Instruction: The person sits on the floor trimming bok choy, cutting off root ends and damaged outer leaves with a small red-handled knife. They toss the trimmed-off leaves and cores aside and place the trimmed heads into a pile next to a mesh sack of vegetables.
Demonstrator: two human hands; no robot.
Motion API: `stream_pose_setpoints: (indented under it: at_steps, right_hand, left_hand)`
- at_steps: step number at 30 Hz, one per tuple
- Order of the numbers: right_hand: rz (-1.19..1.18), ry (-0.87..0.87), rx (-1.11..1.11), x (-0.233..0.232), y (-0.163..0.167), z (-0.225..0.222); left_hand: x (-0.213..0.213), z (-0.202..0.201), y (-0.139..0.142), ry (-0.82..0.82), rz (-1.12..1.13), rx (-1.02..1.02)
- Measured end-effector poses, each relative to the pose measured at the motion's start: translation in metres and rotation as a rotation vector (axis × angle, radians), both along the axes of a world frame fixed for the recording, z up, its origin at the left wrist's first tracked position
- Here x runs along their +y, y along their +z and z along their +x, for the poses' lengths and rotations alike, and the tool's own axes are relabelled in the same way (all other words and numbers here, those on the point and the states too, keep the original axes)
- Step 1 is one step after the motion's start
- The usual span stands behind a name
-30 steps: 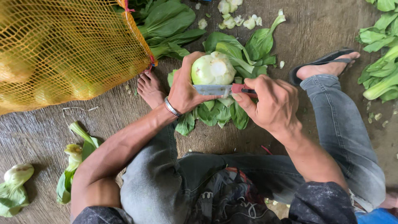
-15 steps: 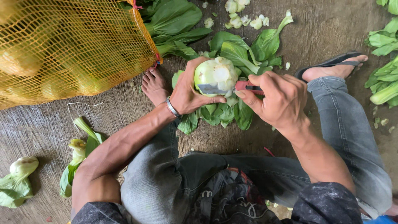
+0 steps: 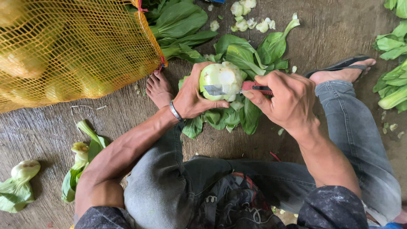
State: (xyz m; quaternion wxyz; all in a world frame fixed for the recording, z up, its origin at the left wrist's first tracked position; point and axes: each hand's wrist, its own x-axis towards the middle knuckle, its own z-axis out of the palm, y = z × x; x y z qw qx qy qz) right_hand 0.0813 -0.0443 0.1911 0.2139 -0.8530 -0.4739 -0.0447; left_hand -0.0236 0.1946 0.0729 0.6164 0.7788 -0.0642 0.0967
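The left hand (image 3: 191, 96) is cupping a pale green round vegetable (image 3: 220, 80) from its side, holding it above a heap of cut green leaves (image 3: 237, 114) lying on the floor (image 3: 263, 144). The right hand (image 3: 288, 99) is gripping a red-handled knife (image 3: 250, 87), its blade lying against the vegetable's peeled face. A yellow mesh sack (image 3: 72, 46) is sitting near the left hand.

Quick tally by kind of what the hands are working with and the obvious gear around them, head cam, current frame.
Hands: 2, left hand and right hand
Pale green round vegetable in the left hand: 1
Red-handled knife in the right hand: 1
Yellow mesh sack: 1
Wristband on the left wrist: 1
Sandal: 1
Total: 7
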Motion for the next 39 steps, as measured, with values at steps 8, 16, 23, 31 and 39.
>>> stream_pose_setpoints:
  at_steps: [8,16,23,31,39]
  right_hand:
    - [-0.088,-0.138,0.057,-0.001,-0.009,0.012]
    - [0.052,-0.340,0.222,-0.051,-0.047,0.046]
    - [0.434,-0.199,0.682,-0.020,-0.092,-0.027]
    - [0.449,-0.398,0.716,-0.012,-0.077,-0.019]
    - [0.762,-0.347,0.887,-0.036,-0.123,-0.038]
  left_hand:
    - [-0.003,0.000,0.000,-0.111,0.029,0.005]
    - [-0.007,0.003,-0.002,-0.076,-0.007,0.056]
    - [-0.023,0.011,-0.009,-0.028,0.023,0.109]
    - [-0.020,0.006,0.000,-0.138,0.042,0.099]
    - [-0.022,0.003,-0.011,-0.092,-0.654,0.207]
